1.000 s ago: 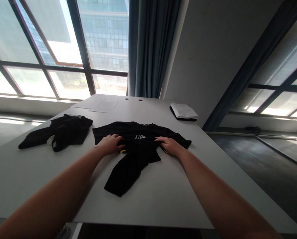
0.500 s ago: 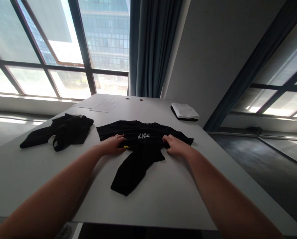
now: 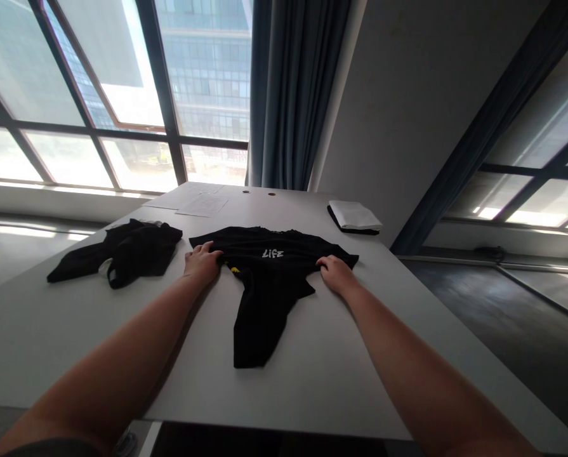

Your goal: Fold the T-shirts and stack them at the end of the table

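Note:
A black T-shirt (image 3: 264, 279) with white lettering on its chest lies on the white table, collar toward the far side. Its lower part is bunched and narrows into a strip toward me. A small yellow print shows near its left edge. My left hand (image 3: 202, 261) is at the shirt's left side below the sleeve, fingers curled on the cloth edge; its fingertips are partly hidden. On the opposite side, my right hand (image 3: 335, 273) pinches the edge under the right sleeve.
A crumpled black garment (image 3: 136, 251) with white parts lies at left. White and black folded cloths (image 3: 355, 216) are stacked at the far right of the table (image 3: 331, 381). Paper sheets (image 3: 202, 204) lie at the back, before windows and a blue curtain (image 3: 296, 95).
My left hand has moved left and slightly away from me, to the shirt's side edge. The shirt's upper part is spread smoother, and its lower strip has swung to the right. My right hand has shifted slightly right.

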Demonstrator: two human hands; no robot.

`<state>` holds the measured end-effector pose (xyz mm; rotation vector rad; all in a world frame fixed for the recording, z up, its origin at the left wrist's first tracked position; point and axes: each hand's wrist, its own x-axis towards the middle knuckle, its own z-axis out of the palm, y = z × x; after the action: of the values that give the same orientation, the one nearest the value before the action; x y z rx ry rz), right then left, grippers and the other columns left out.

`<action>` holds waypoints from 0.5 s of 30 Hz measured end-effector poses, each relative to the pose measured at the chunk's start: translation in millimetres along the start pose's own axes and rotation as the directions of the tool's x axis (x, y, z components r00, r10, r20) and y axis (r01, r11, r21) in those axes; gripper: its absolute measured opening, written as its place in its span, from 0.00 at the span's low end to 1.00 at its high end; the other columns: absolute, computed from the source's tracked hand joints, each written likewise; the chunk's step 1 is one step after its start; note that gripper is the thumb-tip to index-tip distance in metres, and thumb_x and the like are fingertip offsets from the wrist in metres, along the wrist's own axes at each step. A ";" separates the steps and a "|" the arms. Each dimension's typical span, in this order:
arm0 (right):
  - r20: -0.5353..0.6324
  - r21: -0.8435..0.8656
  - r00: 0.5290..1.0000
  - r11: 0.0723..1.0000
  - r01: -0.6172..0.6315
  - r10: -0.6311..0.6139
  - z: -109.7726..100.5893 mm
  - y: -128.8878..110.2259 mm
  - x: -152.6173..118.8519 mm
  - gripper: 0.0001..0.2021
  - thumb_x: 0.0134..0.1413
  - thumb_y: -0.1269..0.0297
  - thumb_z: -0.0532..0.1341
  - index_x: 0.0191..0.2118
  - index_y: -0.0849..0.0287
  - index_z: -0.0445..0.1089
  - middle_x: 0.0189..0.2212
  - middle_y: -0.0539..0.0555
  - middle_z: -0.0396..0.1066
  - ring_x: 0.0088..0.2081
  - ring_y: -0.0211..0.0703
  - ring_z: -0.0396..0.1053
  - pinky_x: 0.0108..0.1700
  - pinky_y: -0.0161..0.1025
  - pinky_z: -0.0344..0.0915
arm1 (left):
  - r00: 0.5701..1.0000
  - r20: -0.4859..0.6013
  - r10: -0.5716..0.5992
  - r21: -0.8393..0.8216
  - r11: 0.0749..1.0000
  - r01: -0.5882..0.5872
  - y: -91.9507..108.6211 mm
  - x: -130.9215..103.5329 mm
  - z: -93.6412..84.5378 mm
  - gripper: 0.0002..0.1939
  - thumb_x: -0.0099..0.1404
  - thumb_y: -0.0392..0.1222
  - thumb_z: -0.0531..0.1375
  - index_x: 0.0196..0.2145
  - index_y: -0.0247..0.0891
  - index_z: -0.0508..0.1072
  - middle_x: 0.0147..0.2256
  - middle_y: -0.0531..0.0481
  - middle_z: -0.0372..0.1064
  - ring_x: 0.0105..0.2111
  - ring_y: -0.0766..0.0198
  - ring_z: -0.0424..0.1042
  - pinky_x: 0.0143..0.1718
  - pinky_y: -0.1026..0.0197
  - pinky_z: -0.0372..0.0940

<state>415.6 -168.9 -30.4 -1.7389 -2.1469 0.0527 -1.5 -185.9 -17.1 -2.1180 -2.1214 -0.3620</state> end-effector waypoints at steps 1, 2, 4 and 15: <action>0.011 0.023 1.000 1.000 0.019 -0.019 1.1 0.1 -0.3 0.15 0.62 0.73 0.55 0.48 0.58 0.77 0.49 0.59 0.74 0.50 0.48 0.71 0.56 0.42 0.64 | 0.999 0.018 -0.030 0.004 1.000 0.030 -0.9 -0.8 -1.2 0.24 0.68 0.42 0.56 0.60 0.48 0.74 0.69 0.39 0.56 0.66 0.37 0.57 0.59 0.34 0.58; 0.024 0.042 0.999 0.998 0.044 -0.045 1.0 -0.6 -1.4 0.16 0.62 0.72 0.55 0.50 0.59 0.77 0.51 0.60 0.73 0.53 0.49 0.70 0.58 0.43 0.63 | 0.999 0.025 -0.048 -0.001 0.999 0.048 -1.4 -2.0 -2.6 0.27 0.67 0.41 0.56 0.63 0.47 0.72 0.70 0.38 0.56 0.65 0.37 0.58 0.59 0.34 0.58; 0.031 0.048 0.996 0.995 0.085 -0.087 -3.3 -4.4 -5.3 0.18 0.59 0.72 0.58 0.54 0.60 0.74 0.56 0.62 0.70 0.57 0.52 0.67 0.62 0.46 0.61 | 0.999 0.007 -0.051 -0.024 0.998 0.051 -0.1 -6.0 -7.2 0.30 0.66 0.41 0.57 0.66 0.46 0.68 0.69 0.37 0.56 0.66 0.37 0.57 0.60 0.35 0.58; 0.414 0.233 0.841 0.933 0.273 -0.349 -45.2 -49.0 -29.2 0.14 0.54 0.61 0.67 0.47 0.53 0.75 0.40 0.53 0.73 0.39 0.45 0.71 0.39 0.38 0.65 | 0.585 0.180 0.790 -0.396 0.603 -0.692 67.3 -54.9 -52.5 0.29 0.55 0.30 0.59 0.53 0.51 0.76 0.53 0.50 0.73 0.56 0.50 0.70 0.61 0.49 0.60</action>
<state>388.6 -217.3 16.7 -1.3535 -2.6421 0.5841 62.0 -252.9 25.1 -3.1949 -1.0675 -0.2030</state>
